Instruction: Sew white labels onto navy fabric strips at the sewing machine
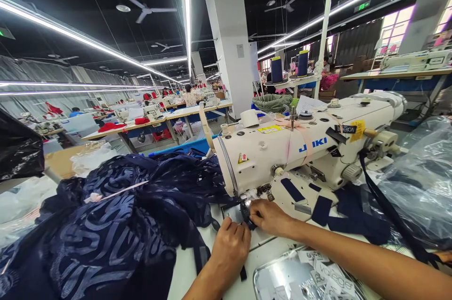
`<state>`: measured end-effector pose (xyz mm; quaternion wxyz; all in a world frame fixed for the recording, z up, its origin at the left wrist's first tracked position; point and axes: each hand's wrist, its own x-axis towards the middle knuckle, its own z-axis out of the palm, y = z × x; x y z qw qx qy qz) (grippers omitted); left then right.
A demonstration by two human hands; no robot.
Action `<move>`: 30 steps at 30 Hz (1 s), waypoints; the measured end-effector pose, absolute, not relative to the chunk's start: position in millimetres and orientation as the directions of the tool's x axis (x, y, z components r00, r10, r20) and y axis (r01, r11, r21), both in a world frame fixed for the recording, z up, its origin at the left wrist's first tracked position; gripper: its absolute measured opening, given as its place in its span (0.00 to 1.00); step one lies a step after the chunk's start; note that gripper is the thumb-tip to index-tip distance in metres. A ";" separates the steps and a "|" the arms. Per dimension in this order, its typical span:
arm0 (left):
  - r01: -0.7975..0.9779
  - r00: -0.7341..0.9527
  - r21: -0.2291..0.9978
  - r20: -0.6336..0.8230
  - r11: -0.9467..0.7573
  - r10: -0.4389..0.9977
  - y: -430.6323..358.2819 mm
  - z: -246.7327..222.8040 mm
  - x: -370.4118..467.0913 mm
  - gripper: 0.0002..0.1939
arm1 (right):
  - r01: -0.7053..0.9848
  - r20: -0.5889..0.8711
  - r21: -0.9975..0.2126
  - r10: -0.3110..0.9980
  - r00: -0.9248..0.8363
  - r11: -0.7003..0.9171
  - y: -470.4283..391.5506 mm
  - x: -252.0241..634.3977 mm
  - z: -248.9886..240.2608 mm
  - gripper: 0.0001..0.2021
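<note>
My left hand (231,245) is closed, its fingertips pinching a narrow dark navy fabric strip (245,212) just in front of the needle area of a white sewing machine (261,154). From the other side, my right hand (270,216) has its fingers bent and pressed onto the same dark fabric, close to the metal needle plate (231,213). How the fabric's edges lie between my fingertips is hidden. Left of the machine a large navy garment with swirling patterns (102,224) is heaped, partly running up to the machine head.
A metal tray (271,279) with white printed labels (332,281) lies at the front edge. Navy fabric pieces (322,210) are scattered under the machine arm. Clear plastic bags (420,177) bulge on the right. Thread cones (277,70) stand behind, with other sewing tables beyond.
</note>
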<state>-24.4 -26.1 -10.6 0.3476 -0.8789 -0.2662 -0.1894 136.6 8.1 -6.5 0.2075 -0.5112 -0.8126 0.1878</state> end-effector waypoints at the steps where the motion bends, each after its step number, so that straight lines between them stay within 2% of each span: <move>1: 0.597 0.790 -0.512 0.509 -0.618 0.341 -25.9 -11.3 -24.4 0.12 | 0.753 0.144 -0.520 0.911 -0.387 0.402 7.9 136.6 -6.6 0.07; 9: 0.575 0.806 -0.524 0.491 -0.628 0.329 -23.8 -10.9 -23.6 0.11 | 0.748 0.174 -0.516 0.905 -0.387 0.419 0.8 135.6 -1.9 0.06; 14: 0.587 0.806 -0.506 0.442 -0.632 0.395 -21.2 -16.0 -21.4 0.10 | 0.614 0.237 -0.581 0.833 -0.500 0.534 -6.4 143.4 -2.1 0.08; 16: 0.586 0.807 -0.500 0.430 -0.638 0.404 -20.8 -16.9 -21.1 0.10 | 0.615 0.286 -0.494 0.782 -0.553 0.615 -13.2 144.0 -4.9 0.09; 18: 0.599 0.797 -0.471 0.428 -0.647 0.426 -22.0 -14.0 -23.0 0.09 | 0.684 0.318 -0.311 0.751 -0.579 0.660 -21.4 142.2 -8.0 0.09; 20: 0.628 0.772 -0.403 0.427 -0.665 0.470 -24.9 -6.6 -27.9 0.08 | 0.730 0.329 -0.123 0.721 -0.610 0.673 -27.7 140.3 -10.1 0.09; 22: 0.644 0.755 -0.314 0.413 -0.698 0.510 -29.0 2.8 -34.4 0.08 | 0.699 0.322 -0.002 0.662 -0.677 0.715 -28.5 141.3 -9.7 0.09; 27: 0.552 0.805 -0.185 0.374 -0.813 0.462 -32.3 8.5 -38.9 0.06 | 0.463 0.250 0.101 0.428 -0.868 0.880 -8.0 157.3 -0.3 0.10; 30: 0.568 0.790 -0.191 0.398 -0.800 0.466 -26.6 -5.8 -28.3 0.08 | 0.441 0.256 0.105 0.404 -0.878 0.892 3.9 165.6 4.6 0.11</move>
